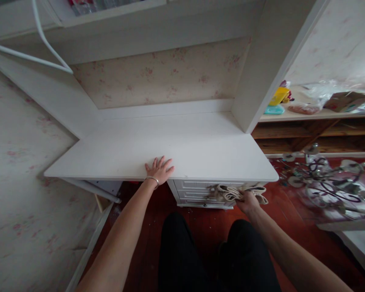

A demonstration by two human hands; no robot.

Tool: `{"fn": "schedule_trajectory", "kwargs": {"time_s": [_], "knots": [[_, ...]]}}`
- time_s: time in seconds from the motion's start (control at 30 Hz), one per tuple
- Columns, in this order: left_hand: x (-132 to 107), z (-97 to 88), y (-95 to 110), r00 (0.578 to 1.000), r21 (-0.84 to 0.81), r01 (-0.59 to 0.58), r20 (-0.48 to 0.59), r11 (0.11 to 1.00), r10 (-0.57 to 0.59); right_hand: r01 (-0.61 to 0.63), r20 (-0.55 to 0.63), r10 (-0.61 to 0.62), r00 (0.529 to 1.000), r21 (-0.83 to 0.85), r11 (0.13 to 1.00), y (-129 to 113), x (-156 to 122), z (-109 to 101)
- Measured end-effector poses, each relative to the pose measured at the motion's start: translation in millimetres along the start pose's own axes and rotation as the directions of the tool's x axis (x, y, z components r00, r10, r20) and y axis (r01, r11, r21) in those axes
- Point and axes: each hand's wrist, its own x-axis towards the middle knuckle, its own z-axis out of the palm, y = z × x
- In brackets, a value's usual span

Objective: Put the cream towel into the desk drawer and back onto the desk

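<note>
My left hand (160,169) lies flat on the front part of a white desk top (200,142), fingers spread, with a bracelet (152,181) at the wrist. In my right hand (248,202) is a folded beige cloth (228,192), bunched in the grip and held in front of the desk's front edge. Behind the cloth is a white drawer unit (190,195) under the desk, with small dark knobs; the cloth hides part of it.
A white shelf (158,24) spans above the desk. At right, a low wooden shelf (287,129) bears a yellow container (279,96), a cardboard box (346,101) and plastic bags. A metal chandelier (325,178) stands on the red floor. A white cable (42,32) hangs upper left.
</note>
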Motion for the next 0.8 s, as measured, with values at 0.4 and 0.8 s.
{"fn": "schedule_trajectory", "kwargs": {"time_s": [0.4,0.8], "knots": [[-4,-1.5,0,1.000,-0.009,-0.013,-0.012,1.000,0.013,-0.211,0.220,0.222,0.950,-0.071,0.975,-66,-114,9],[-7,1.4,-1,0.998,-0.013,-0.020,-0.062,1.000,0.019,-0.033,0.524,-0.052,0.850,0.151,0.988,-101,-188,154]]}}
